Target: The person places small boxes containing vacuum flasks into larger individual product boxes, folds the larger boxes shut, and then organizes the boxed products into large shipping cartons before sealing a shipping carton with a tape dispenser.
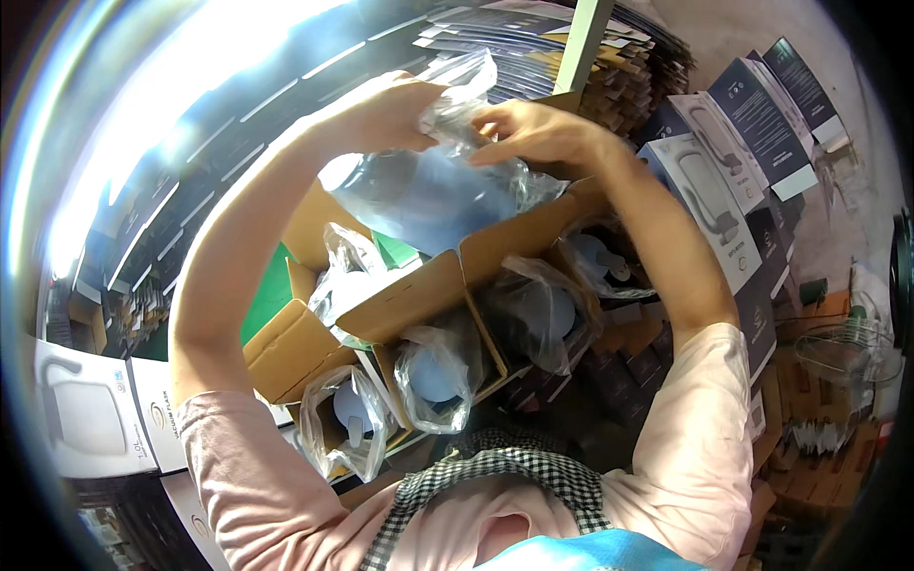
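Both arms are raised in front of me. My left hand point(381, 114) and my right hand point(533, 133) grip the top of a clear plastic bag point(457, 95). Inside the bag hangs a pale blue flask-shaped item point(428, 200). It is held above an open cardboard box point(419, 295) with dividers. In the box stand several more blue items wrapped in clear bags point(438, 381).
Stacks of flat dark packaging sheets point(533, 48) lie at the top. White and dark product cartons point(724, 143) are piled at the right, and white cartons point(86, 419) stand at the lower left. A green sheet point(271, 295) lies beside the box.
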Available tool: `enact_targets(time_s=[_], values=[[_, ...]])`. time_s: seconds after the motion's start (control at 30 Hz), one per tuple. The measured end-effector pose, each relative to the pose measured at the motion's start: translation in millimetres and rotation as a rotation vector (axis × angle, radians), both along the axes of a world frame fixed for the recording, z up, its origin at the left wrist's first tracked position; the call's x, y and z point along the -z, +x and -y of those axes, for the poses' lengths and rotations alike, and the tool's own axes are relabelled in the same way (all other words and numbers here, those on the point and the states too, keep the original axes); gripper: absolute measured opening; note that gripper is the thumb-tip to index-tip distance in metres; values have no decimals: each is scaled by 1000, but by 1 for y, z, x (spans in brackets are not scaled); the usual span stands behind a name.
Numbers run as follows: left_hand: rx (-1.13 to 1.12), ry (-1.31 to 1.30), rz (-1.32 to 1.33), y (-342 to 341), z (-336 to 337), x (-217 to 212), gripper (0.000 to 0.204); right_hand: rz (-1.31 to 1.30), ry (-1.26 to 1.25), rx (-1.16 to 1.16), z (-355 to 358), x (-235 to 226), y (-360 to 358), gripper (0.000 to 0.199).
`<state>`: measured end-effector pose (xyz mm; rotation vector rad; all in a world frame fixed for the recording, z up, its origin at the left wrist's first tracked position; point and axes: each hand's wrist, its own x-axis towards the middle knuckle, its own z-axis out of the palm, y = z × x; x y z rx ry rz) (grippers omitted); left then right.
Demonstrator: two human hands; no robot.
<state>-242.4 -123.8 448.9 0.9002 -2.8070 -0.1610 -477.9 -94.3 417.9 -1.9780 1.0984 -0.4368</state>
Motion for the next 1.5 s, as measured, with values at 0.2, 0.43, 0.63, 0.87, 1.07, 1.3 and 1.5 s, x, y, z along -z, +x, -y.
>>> enact_targets(time_s=[0.2, 0.43, 0.63, 0.87, 1.07, 1.3, 1.5], values=[[211, -172, 54, -15, -3, 24, 51, -653, 134, -240, 40, 63, -35, 54], [-342, -81, -38, -11, -33, -17, 28, -1066, 136, -499, 33, 84, -11, 64], [-358, -443, 132, -18, -4, 16, 8, -1155, 202, -451, 34, 98, -11, 64], [-392, -165, 170, -56, -11, 15, 9, -1096, 43, -444, 25, 98, -15, 39], [-684, 240, 312, -70, 1, 18, 20, -963, 26, -269, 7, 56, 5, 37], [-320, 241, 427, -85, 38, 177, 49, -1001, -86, -356, 22, 78, -2, 31], [-125, 564, 185, -75, 35, 148, 60, -539, -648, 156, -6, 13, -32, 29]])
